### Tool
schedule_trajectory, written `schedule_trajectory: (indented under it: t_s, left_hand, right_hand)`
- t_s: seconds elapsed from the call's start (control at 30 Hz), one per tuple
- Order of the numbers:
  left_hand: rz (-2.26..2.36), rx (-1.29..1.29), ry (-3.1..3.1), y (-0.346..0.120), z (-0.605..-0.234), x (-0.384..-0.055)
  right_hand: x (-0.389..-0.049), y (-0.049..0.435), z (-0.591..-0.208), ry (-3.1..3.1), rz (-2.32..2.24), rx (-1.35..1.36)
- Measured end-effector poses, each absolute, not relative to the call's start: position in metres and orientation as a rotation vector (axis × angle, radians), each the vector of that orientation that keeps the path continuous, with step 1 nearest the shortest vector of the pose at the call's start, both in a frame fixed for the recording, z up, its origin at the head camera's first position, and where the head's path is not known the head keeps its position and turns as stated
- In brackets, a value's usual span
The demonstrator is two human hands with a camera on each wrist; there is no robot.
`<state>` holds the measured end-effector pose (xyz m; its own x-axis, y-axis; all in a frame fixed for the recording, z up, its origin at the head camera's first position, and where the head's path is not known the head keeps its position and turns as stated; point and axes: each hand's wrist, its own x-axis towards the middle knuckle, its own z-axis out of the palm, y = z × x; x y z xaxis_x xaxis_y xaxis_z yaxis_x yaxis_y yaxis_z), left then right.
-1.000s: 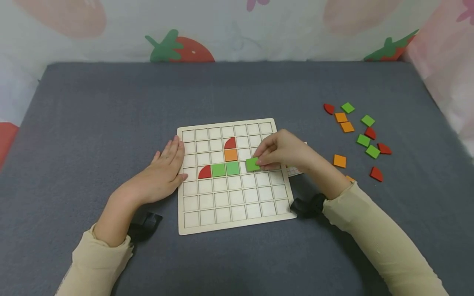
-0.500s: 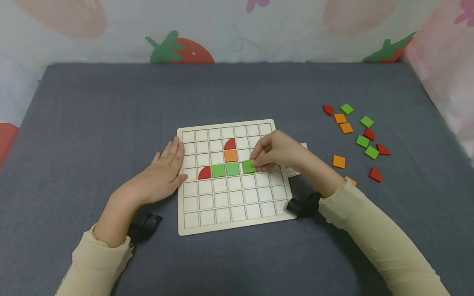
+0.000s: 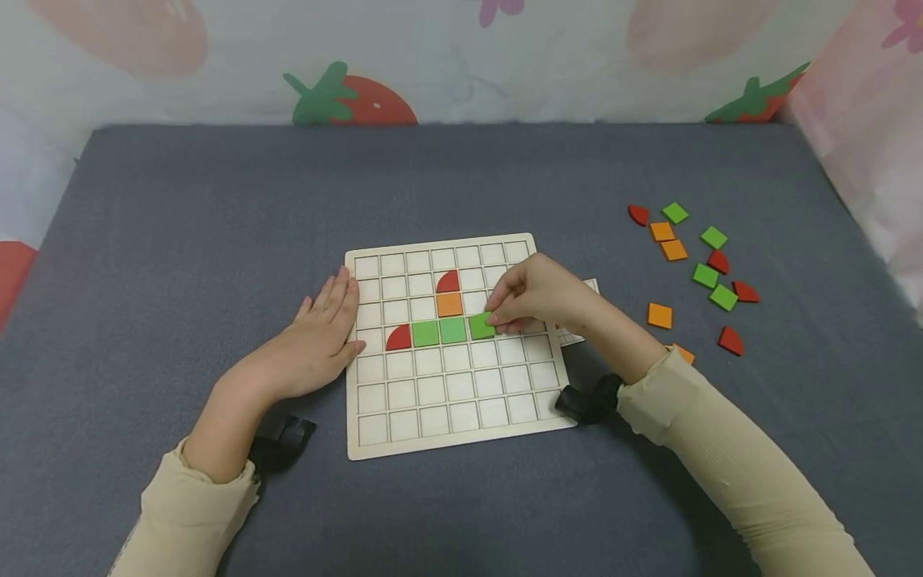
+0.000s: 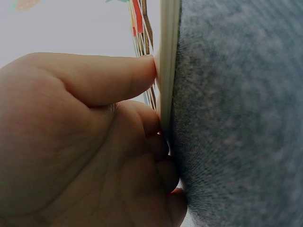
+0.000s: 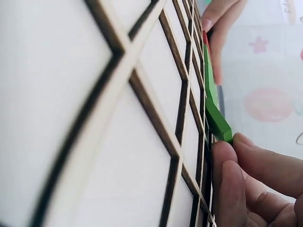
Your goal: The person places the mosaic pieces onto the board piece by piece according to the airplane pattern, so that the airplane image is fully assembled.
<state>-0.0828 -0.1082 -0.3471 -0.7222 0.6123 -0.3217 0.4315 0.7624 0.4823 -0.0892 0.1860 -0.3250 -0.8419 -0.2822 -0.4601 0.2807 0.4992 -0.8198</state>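
Observation:
A pale wooden grid board (image 3: 461,433) lies on the grey cloth. My right hand (image 3: 541,296) pinches a green square tile (image 3: 481,326) between thumb and fingertips. In the right wrist view that green tile (image 5: 218,122) is tilted, its far edge down at the grid and its near edge raised in the fingers. Left of it, in the same row, sit two green tiles (image 3: 439,331) and a red quarter-circle (image 3: 399,337). An orange square (image 3: 449,304) and another red quarter-circle (image 3: 449,281) stand above. My left hand (image 3: 315,340) rests with straight fingers against the board's left edge (image 4: 166,71).
Loose green, orange and red pieces (image 3: 705,276) are scattered on the cloth at the right, some close to the right forearm. A printed card (image 3: 573,335) is partly hidden under the board's right side and the right hand. A strawberry-patterned curtain (image 3: 505,72) hangs behind.
My right hand has moved slightly left with the green tile, bringing it closer to the row of tiles and lower over its cell. The left hand has stayed put.

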Motion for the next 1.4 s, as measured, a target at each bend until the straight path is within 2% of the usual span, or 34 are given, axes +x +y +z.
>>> schedule_trajectory:
  t_s: [0.77, 1.4]
  left_hand:
    - [0.515, 0.771, 2.493, -0.11, -0.345, -0.082]
    - [0.525, 0.778, 2.498, -0.11, -0.347, -0.082]
  right_hand:
    - [-0.089, 0.193, -0.322, 2.15, -1.382, 0.025]
    - [-0.079, 0.277, -0.309, 2.282, -1.512, 0.07]
